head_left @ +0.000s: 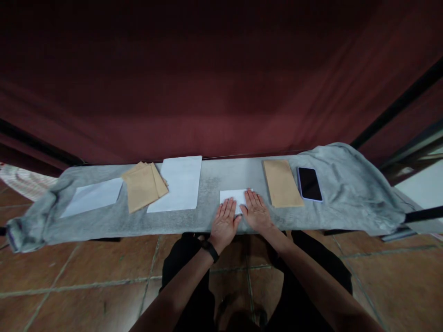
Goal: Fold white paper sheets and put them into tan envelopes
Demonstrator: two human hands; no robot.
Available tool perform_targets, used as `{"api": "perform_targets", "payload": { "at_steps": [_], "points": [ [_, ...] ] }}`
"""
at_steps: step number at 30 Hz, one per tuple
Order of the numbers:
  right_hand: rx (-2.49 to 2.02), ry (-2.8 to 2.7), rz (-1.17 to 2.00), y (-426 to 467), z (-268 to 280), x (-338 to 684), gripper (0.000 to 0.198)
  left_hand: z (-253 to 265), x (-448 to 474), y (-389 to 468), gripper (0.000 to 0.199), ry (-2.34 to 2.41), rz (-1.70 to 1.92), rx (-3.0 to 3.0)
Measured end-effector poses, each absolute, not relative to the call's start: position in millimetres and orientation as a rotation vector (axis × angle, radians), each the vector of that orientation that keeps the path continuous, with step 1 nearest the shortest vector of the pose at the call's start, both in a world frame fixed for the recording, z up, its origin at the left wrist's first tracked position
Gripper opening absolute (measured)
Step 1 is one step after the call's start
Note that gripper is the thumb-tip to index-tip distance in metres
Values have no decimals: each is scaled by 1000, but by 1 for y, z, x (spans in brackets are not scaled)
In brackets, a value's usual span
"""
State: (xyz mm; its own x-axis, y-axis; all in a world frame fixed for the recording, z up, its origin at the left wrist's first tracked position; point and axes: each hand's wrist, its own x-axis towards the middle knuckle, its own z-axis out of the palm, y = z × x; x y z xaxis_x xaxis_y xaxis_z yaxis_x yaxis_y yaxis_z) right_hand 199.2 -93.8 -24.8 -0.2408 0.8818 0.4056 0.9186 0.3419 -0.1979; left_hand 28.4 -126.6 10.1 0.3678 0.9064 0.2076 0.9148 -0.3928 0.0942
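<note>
Here we are just below the centre of the frame, and both hands are down on a small white piece of paper [238, 197]. The left hand [223, 222] lies over its left part, palm down, fingers stretched out straight and released, pressed flat rather than curled. The right hand [256, 212] matches it on the other side, fingers extended and loose on the paper's right part, the two thumbs pointing in towards each other near the lower edge. Whether that paper is folded, I cannot tell from here. A dark wristband [210, 251] circles the left wrist.

All of it rests on a grey cloth [214, 170] running across the middle of the frame, rumpled at both ends. Just beside the right hand, to the right of centre, lies a stack of brown paper envelopes [283, 183], and next to it a smartphone [310, 184] in a purple case, its screen dark. Over to the left of centre, a larger white sheet [183, 184] lies flat, with fanned brown envelopes [141, 189] overlapping its left side. Further left, another white sheet [92, 197] sits at a slant. Dark red panelling [221, 101] fills the top of the frame; brown floor tiles [104, 272] and black trousers [187, 272] show below.
</note>
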Motion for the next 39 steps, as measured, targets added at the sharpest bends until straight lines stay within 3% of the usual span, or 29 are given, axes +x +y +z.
{"api": "perform_targets", "payload": {
  "at_steps": [13,22,39],
  "points": [
    [-1678,-2088,-74,-105,-15,202,56,16,13,-138,61,-1789,-344,-2516],
    [-1421,-2272,21,-130,-8,202,54,15,31,-146,56,-1708,-350,-2640],
    [-1435,-2239,-43,-132,-18,206,53,15,68,-90,57,-1809,-240,-2736]
  ]
}}
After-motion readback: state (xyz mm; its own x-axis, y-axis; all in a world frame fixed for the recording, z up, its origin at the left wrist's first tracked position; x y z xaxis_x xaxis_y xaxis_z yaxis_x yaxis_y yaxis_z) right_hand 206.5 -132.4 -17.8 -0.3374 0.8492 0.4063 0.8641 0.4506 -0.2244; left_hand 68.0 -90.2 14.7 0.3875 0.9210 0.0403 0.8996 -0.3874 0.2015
